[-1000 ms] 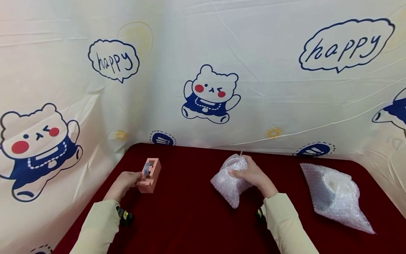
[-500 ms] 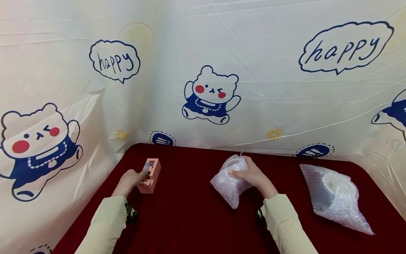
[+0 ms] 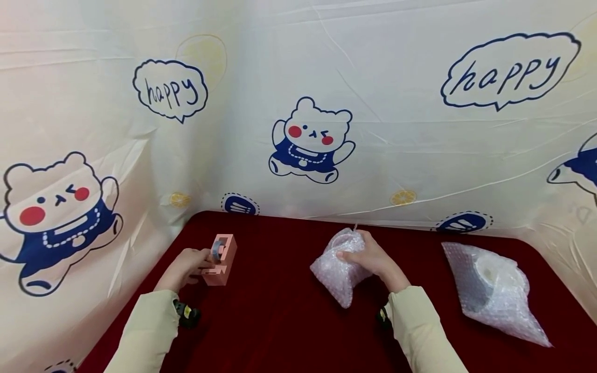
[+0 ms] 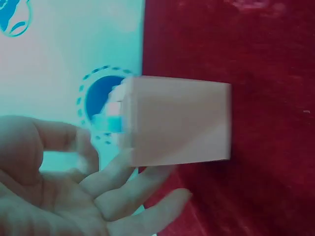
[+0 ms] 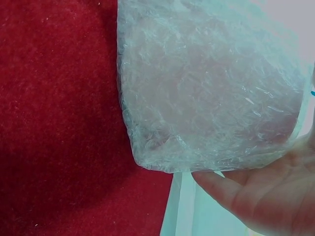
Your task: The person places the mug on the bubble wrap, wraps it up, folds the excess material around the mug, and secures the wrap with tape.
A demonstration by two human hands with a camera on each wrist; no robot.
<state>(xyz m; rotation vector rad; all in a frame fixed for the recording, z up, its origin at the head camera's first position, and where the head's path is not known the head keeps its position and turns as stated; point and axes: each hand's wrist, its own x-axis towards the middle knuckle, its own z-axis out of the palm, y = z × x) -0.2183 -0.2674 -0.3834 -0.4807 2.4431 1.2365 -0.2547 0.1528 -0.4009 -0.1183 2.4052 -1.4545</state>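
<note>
My left hand [image 3: 186, 265] is at the left side of a pink tape dispenser [image 3: 216, 278], with fingertips right at its blue tape roll [image 3: 216, 250]. In the left wrist view, the thumb side of the hand [image 4: 61, 191] is bent near the blue tape, while the other fingers stretch loosely along the side of the dispenser [image 4: 182, 120]. Over on the right, my right hand [image 3: 377, 259] grips a bubble-wrapped bundle [image 3: 337, 277], its thumb on top. A round rim shows through the wrap. The right wrist view has the bundle [image 5: 206, 83] above the fingers; its contents are blurred.
Another bubble-wrap package [image 3: 506, 298] lies on the right of the dark red cloth [image 3: 280, 321], with a white ring-shaped thing showing through. A printed white curtain [image 3: 401, 129] hangs behind and at both sides of the table.
My left hand has moved from the dispenser's front up over the tape roll, then back to the left with the fingers spread beside it. The right hand and bundle have not moved.
</note>
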